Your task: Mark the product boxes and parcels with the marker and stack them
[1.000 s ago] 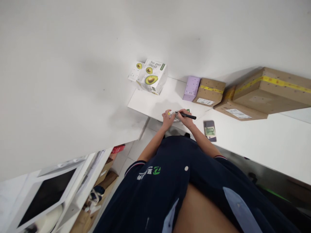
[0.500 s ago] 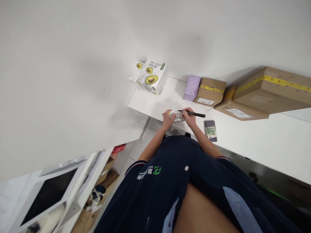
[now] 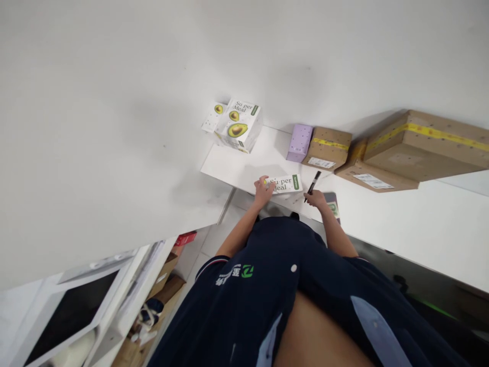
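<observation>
A white box (image 3: pixel 286 184) printed "Su per Meal", with a green label at its right end, lies near the table's front edge. Wrapped over its left end is my left hand (image 3: pixel 263 192), which covers part of the print. To the right of the box, my right hand (image 3: pixel 316 198) grips a black marker (image 3: pixel 314 181) standing steeply tilted, its dark tip pointing down toward the table. Beneath my right forearm a phone with a green banknote (image 3: pixel 333 206) on it is partly hidden.
At the back left stand a larger avocado-printed box (image 3: pixel 239 125) and a flatter one (image 3: pixel 214 116). Along the wall are a purple box (image 3: pixel 300 142), a small taped carton (image 3: pixel 327 148) and larger cartons (image 3: pixel 428 142). The white table (image 3: pixel 431 224) extends right.
My right hand has moved right, off the box, and turned the marker from nearly level to steep. The box's right end now shows. My left hand keeps its place on the box.
</observation>
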{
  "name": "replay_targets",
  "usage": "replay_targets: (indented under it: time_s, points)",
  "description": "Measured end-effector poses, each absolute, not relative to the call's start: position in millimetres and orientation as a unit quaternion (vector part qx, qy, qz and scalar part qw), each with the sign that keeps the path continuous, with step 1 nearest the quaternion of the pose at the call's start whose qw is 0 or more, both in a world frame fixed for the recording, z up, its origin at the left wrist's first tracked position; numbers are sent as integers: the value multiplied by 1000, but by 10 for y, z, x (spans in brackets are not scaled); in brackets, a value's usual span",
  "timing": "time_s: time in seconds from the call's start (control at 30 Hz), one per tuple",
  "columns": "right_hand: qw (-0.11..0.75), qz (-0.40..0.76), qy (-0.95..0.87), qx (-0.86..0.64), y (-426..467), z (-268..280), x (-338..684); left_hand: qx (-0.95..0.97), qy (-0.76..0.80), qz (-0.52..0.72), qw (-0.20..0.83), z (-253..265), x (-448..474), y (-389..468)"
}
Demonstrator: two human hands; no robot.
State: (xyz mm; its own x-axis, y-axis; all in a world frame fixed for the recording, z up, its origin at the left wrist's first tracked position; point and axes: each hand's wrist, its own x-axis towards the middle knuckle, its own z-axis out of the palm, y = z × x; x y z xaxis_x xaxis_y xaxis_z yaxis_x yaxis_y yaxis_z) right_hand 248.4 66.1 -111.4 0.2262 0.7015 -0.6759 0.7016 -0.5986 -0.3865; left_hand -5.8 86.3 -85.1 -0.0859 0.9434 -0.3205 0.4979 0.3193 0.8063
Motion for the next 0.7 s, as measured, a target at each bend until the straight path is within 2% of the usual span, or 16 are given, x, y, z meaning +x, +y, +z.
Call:
replay_targets:
  time_s: [0.2,0.37,0.43,0.53,0.6,0.7]
  points:
    - [38,-383,478,789,821,-1338,2317,526,686,260,430,-859,-72,846]
    - [29,-370,470,801,816,-1352,2346,523,687,262,432,-860,-80,845]
    - [8,-348,462,816,702,-1324,2427,525,687,257,432,-860,-82,846]
    - [-31,-251,452,855,406,-1289,2602,525,689,249,433,-856,-83,844]
    - [-28,-198,429,881,172,-1284,2709,526,690,247,431,-847,-81,842]
    - [6,-204,385,900,-131,-1306,2786,530,692,241,428,-825,-77,844]
